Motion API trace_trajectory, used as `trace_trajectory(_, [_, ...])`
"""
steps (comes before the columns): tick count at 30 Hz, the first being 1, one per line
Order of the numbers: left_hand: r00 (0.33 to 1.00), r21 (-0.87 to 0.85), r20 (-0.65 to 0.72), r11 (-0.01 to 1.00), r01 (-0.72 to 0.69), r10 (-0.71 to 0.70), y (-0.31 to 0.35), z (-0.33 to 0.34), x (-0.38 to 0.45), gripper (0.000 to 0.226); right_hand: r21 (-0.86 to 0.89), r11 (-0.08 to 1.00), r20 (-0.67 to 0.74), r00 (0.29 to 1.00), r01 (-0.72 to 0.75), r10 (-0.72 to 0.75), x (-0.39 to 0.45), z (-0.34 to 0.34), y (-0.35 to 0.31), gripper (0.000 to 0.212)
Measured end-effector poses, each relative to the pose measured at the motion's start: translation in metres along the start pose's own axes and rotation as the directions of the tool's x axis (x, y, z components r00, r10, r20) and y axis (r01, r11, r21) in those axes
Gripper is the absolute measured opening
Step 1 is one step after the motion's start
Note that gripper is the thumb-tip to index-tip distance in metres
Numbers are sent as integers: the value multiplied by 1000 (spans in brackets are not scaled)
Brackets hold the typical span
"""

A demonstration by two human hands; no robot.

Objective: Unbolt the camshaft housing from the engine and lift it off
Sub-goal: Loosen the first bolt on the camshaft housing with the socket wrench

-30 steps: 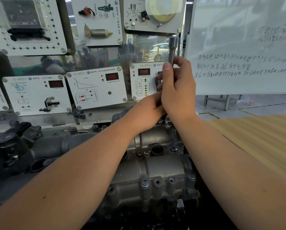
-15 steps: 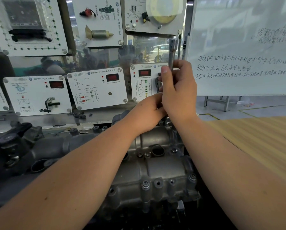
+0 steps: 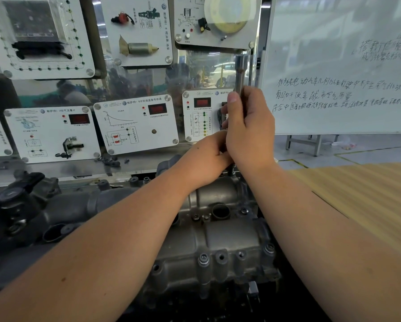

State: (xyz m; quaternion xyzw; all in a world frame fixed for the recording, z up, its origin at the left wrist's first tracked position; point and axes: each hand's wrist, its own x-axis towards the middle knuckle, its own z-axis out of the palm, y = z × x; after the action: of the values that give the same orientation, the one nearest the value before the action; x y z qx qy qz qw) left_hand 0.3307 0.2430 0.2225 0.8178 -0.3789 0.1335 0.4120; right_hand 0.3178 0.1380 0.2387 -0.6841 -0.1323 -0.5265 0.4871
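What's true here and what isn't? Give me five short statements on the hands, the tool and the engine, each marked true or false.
1. The right hand grips an upright metal tool shaft. True.
2. The left hand rests flat on the wooden table. False: it is at the tool's base, beside the right hand.
3. The camshaft housing is lifted clear. False: it sits on the engine.
4. A whiteboard with handwriting stands at right. True.
5. The tool lies on the floor. False: it is held.

Two bare forearms, left hand (image 3: 208, 156), right hand (image 3: 250, 129), no sleeves.
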Motion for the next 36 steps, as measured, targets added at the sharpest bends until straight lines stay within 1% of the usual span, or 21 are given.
trace_trajectory(2, [1000,-16,5,1000,9,-9,0,0,0,24,-10,1000,-7,1000,-5,5,0,0,0,19])
trace_trajectory(4, [1000,-19,14,1000,16,-16,0,0,0,22,-4,1000,-11,1000,-14,14,0,1,0,21])
trace_trajectory(7, [1000,-11,14,1000,8,-8,0,-1,0,25,43,998,1,999,-40,40,-1,1,1,9])
trace_trajectory(8, [1000,-13,12,1000,8,-8,1,-1,0,24,50,998,1,999,-42,42,-1,1,1,9])
trace_trajectory(11, [1000,-15,-5,1000,6,-6,0,1,1,19,29,999,-2,1000,-23,23,0,0,2,3])
trace_trajectory(13, [1000,-23,-5,1000,-3,3,-1,1,1,23,6,1000,-8,1000,-15,15,0,1,1,11])
trace_trajectory(16, [1000,-27,24,1000,5,-4,-1,1,1,21,10,999,-10,999,-31,31,0,2,0,19])
trace_trajectory(17, [1000,-21,24,1000,6,-5,-1,1,1,23,18,999,-10,999,-35,35,0,2,0,18])
trace_trajectory(20, [1000,-7,22,1000,4,-4,0,0,1,28,66,997,-14,999,-47,48,0,2,2,6])
trace_trajectory(23, [1000,2,14,1000,4,-4,0,0,1,24,49,998,-13,1000,-25,26,0,1,2,3])
trace_trajectory(26, [1000,-11,16,1000,28,-27,-2,2,1,17,17,1000,-10,1000,-24,25,0,1,1,15])
trace_trajectory(28, [999,-12,22,999,29,-29,-3,2,1,17,14,999,-13,999,-34,34,0,2,0,19])
trace_trajectory(32, [1000,-8,23,1000,3,-3,-1,0,1,27,50,997,-7,999,-51,51,0,1,0,11])
trace_trajectory(34, [1000,-7,22,1000,7,-7,-1,0,1,26,42,998,-1,999,-44,44,-1,0,1,12])
trace_trajectory(36, [1000,-12,17,1000,13,-12,-1,1,2,23,24,999,1,1000,-24,24,-1,0,0,5])
